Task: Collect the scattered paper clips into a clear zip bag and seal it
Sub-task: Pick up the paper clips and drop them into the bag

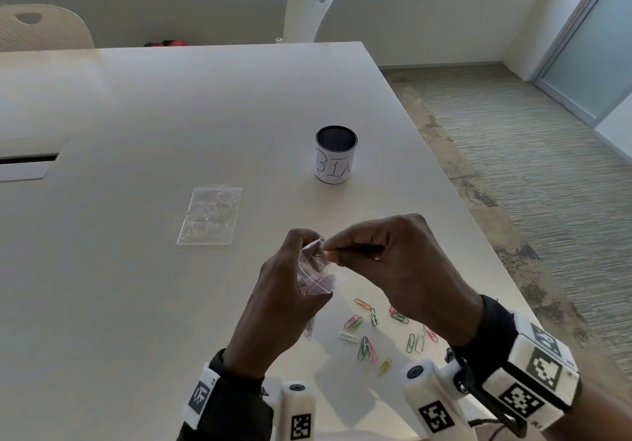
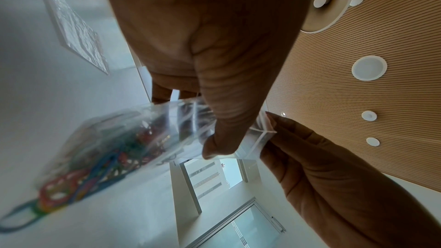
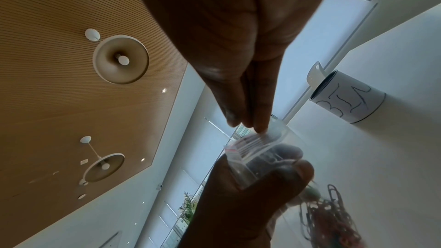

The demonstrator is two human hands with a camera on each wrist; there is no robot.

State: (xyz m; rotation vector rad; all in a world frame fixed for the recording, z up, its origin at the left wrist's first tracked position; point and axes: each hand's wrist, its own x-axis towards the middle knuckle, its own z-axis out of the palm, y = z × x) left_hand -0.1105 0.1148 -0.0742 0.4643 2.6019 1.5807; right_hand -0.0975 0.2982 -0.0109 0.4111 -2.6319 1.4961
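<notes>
My left hand (image 1: 302,252) holds a small clear zip bag (image 1: 316,274) upright above the table, thumb (image 2: 222,135) pressed on its front. Coloured paper clips (image 2: 78,182) fill the lower part of the zip bag (image 2: 133,139). My right hand (image 1: 330,252) pinches the bag's top edge at the mouth, thumb and fingers (image 3: 248,118) pressed together on the bag's lip (image 3: 257,148). Several loose coloured paper clips (image 1: 367,333) lie on the white table (image 1: 171,115) below and between my hands; some are hidden under my right hand.
A flat clear packet of spare bags (image 1: 210,215) lies to the left. A black mesh cup labelled BIN (image 1: 336,155) stands behind my hands. The table's right edge (image 1: 444,180) runs close by, with carpet beyond. Two white chairs (image 1: 307,13) stand at the far side.
</notes>
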